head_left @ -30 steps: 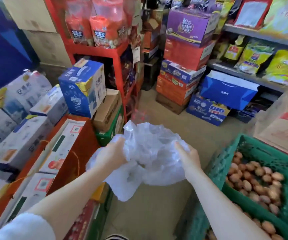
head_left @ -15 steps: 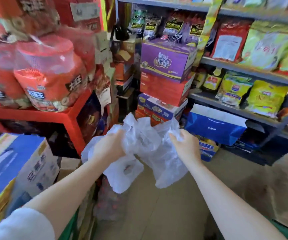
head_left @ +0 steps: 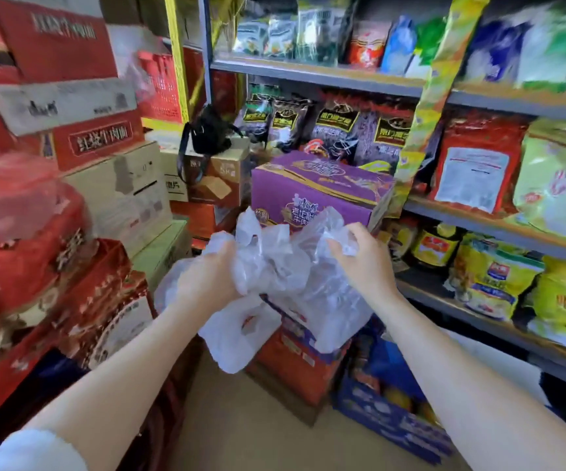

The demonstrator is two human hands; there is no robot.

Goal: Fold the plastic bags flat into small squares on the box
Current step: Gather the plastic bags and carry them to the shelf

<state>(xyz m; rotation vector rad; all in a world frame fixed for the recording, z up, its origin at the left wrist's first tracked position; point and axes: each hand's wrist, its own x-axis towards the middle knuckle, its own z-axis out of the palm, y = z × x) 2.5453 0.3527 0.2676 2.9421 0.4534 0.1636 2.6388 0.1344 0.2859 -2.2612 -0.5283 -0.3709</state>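
A crumpled bunch of clear plastic bags (head_left: 275, 270) hangs in the air between both hands at the middle of the view. My left hand (head_left: 207, 280) grips the bunch's left side, with loose plastic drooping below it. My right hand (head_left: 363, 263) pinches the right side from above. Just behind the bags stands a purple box (head_left: 312, 188) on top of a stack of cartons; the bags cover its lower front. The bags are bunched, not flat, and I cannot tell how many there are.
Red and beige cartons (head_left: 105, 185) are piled high on the left. Grey shelves (head_left: 478, 229) with snack packets run along the right. A black bag (head_left: 207, 134) sits on boxes at the back. A blue box (head_left: 387, 413) lies on the floor under the shelves.
The view has swung up and to the right, away from the floor boxes and green egg crate. The purple box now sits close behind the bags. Both hands kept their hold.
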